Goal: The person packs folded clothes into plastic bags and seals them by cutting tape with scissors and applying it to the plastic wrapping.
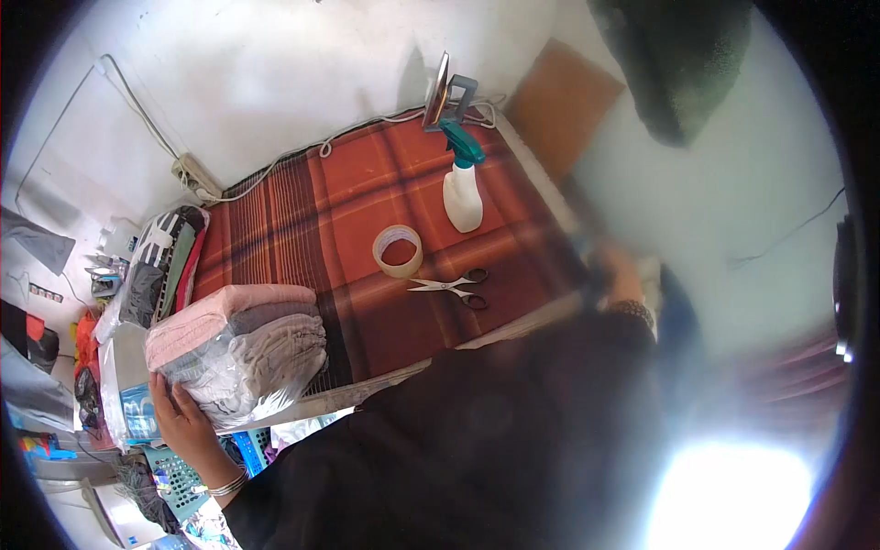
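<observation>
My left hand (pixel 184 425) rests with its fingers stretched out against the near left side of a clear plastic bag of folded clothes (pixel 266 353). Pink, grey and off-white cloth shows through the plastic. Off to the right, my right hand (pixel 624 273) is at the table's right edge, smeared by motion. Something dark and bluish lies by its fingers, too blurred to name. Between the hands, a roll of tape (pixel 397 252) and scissors (pixel 449 287) with spread blades lie on the plaid cloth (pixel 367 183). Behind them stands a white spray bottle (pixel 464 197) with a teal trigger head.
At the table's back right corner stands a phone or small screen on a stand (pixel 438 92). A white cable runs along the wall to a power strip (pixel 194 174). More folded clothes (pixel 165 261) are stacked at the left end. Below, a teal basket (pixel 183 481) stands near my left wrist.
</observation>
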`<state>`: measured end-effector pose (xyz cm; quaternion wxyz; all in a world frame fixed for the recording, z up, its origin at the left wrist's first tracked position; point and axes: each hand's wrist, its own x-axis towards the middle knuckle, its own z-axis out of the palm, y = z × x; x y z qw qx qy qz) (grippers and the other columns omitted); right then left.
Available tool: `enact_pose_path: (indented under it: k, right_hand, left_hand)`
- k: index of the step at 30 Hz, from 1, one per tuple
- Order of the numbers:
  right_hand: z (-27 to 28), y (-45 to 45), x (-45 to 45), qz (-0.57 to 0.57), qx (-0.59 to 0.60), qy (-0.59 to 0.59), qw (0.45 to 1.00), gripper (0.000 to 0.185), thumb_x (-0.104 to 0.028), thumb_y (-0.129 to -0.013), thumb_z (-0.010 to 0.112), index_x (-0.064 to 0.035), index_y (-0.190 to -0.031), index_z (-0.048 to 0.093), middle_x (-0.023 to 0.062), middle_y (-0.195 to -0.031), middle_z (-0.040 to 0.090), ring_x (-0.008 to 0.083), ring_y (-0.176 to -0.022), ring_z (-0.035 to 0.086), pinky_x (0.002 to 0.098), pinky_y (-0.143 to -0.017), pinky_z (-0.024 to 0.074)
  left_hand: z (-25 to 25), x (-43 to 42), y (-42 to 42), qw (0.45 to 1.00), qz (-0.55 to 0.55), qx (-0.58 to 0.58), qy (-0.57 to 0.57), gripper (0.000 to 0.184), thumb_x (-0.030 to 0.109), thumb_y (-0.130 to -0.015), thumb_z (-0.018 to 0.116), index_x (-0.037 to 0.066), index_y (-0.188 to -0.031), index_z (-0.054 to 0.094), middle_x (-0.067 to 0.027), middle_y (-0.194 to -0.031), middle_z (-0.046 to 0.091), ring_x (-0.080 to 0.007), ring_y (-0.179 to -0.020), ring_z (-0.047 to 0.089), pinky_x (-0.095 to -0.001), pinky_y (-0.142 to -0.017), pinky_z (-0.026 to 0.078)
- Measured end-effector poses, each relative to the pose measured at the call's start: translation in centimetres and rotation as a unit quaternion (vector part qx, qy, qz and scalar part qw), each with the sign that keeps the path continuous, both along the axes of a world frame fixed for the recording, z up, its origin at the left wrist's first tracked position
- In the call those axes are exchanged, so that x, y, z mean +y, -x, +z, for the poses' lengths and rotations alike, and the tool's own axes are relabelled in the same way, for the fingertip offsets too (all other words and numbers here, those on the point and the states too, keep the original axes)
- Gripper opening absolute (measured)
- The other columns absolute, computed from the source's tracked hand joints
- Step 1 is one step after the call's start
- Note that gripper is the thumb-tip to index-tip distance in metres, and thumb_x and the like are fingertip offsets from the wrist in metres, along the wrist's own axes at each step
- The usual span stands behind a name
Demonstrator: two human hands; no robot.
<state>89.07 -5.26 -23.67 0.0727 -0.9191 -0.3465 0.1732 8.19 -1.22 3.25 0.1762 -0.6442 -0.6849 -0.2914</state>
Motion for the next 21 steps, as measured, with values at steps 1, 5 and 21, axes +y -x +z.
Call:
enact_pose_path:
  k: [1, 5, 21]
  right_hand:
    - [0.1, 0.1, 0.0, 0.006, -0.011, 0.007, 1.000, 0.049, -0.047, -0.091, 0.053, -0.0037, -0.103, 0.071, 0.0184, -0.107, 0.069, 0.0394, -0.102, 0.063, 0.0464, -0.090, 0.0480]
    - [1.1, 0.3, -0.9, 0.025, -0.065, 0.029, 0.997, 0.044, -0.041, -0.088, 0.056, -0.0021, -0.100, 0.071, 0.0180, -0.103, 0.070, 0.0373, -0.099, 0.065, 0.0455, -0.086, 0.0488]
    - [34.6, 36.2, 3.0, 0.302, 0.124, -0.264, 0.908, 0.012, -0.009, -0.077, 0.072, 0.0013, -0.082, 0.071, 0.0058, -0.079, 0.063, 0.0146, -0.072, 0.057, 0.0281, -0.066, 0.0439]
  left_hand:
    - [0.0, 0.0, 0.1, 1.000, 0.002, 0.000, 0.000, 0.040, 0.024, -0.101, 0.047, -0.005, -0.128, 0.055, -0.0223, -0.133, 0.056, -0.0376, -0.123, 0.053, -0.0418, -0.103, 0.041]
    - [0.0, -0.3, 0.2, 0.998, -0.057, 0.036, -0.017, 0.040, 0.021, -0.102, 0.041, -0.005, -0.127, 0.057, -0.0220, -0.134, 0.056, -0.0384, -0.125, 0.051, -0.0428, -0.106, 0.038]
    - [4.8, 0.4, 4.0, 0.963, -0.268, -0.016, 0.003, 0.036, 0.025, -0.084, 0.063, 0.003, -0.113, 0.066, -0.0117, -0.109, 0.063, -0.0308, -0.103, 0.058, -0.0451, -0.092, 0.045]
